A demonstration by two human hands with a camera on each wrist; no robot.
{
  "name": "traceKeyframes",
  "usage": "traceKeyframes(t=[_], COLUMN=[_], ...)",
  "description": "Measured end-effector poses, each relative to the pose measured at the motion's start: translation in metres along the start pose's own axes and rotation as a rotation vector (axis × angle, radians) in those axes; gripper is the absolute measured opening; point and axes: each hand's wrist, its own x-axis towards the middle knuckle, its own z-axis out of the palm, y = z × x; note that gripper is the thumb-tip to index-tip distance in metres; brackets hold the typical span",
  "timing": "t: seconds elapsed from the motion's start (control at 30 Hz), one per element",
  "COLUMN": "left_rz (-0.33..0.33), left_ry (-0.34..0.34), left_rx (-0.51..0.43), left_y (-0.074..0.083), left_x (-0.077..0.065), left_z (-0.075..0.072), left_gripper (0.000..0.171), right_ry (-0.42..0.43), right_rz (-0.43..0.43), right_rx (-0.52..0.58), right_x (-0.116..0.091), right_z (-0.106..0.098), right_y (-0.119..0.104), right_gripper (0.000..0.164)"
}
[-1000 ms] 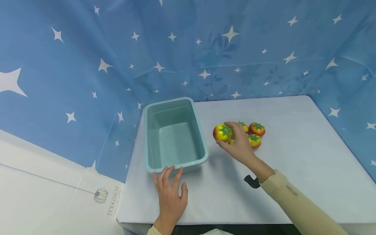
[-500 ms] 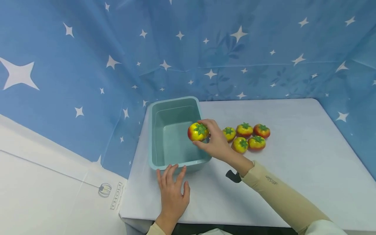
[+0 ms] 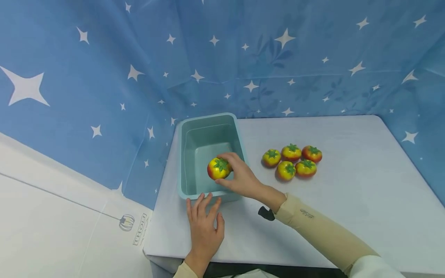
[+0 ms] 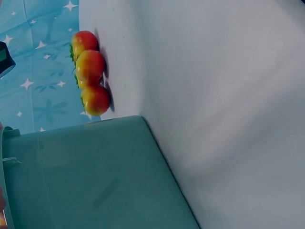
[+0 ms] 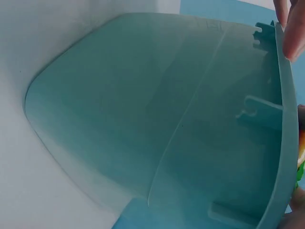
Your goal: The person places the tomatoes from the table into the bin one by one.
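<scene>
My right hand (image 3: 243, 178) pinches a yellow-and-red tomato (image 3: 218, 168) with a green star-shaped top, between thumb and fingers. It holds the tomato over the opening of a teal plastic bin (image 3: 184, 154). Spread fingers of my left hand (image 3: 206, 231) touch the bin's near rim, its thumb standing apart. In the right wrist view, fingertips (image 5: 294, 40) lie at the rim, and a sliver of the tomato (image 5: 301, 152) shows beyond it. The left wrist view shows mainly the bin's outer wall (image 4: 95, 176).
Several more tomatoes (image 3: 286, 170) sit in a cluster on the white-covered table (image 3: 347, 216), right of the bin. A blue curtain with white stars (image 3: 208, 58) hangs along the back and left. A dark wrist-camera piece (image 3: 266, 213) juts out below my right wrist.
My right hand has carried the tomato leftward from beside the cluster to above the bin. The left hand stays at the near rim. The view has shifted slightly.
</scene>
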Motion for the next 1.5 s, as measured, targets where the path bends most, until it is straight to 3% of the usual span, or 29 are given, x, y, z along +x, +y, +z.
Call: traceKeyframes(t=[0.5,0.6,0.83,1.03,1.27,1.5], left_rz=[0.022,0.012,-0.01,0.013,0.015,0.008], left_ry=[0.025,0.018,0.036,0.095,0.09,0.088], left_rx=[-0.004,-0.003,-0.002,0.007,0.022,0.012], left_y=[-0.002,-0.003,-0.004,-0.004,-0.004,-0.006], left_x=[-0.001,-0.001,-0.002,0.001,0.002,0.001], left_z=[0.005,0.006,0.01,0.014,0.015,0.017], left_gripper=[0.026,0.024,0.027,0.04,0.041,0.041], right_ry=[-0.127,-0.099,0.057,0.178,0.297,0.295], right_rz=[-0.037,-0.029,-0.033,0.093,0.331,0.405], right_rx=[-0.078,-0.063,-0.052,-0.116,-0.16,-0.205], right_x=[-0.014,-0.017,-0.02,-0.028,-0.047,-0.07], right_z=[-0.011,-0.019,-0.045,-0.073,-0.097,-0.102], right_y=[0.001,0.005,0.028,0.058,0.102,0.138], right_gripper=[0.083,0.078,0.068,0.063,0.057,0.055])
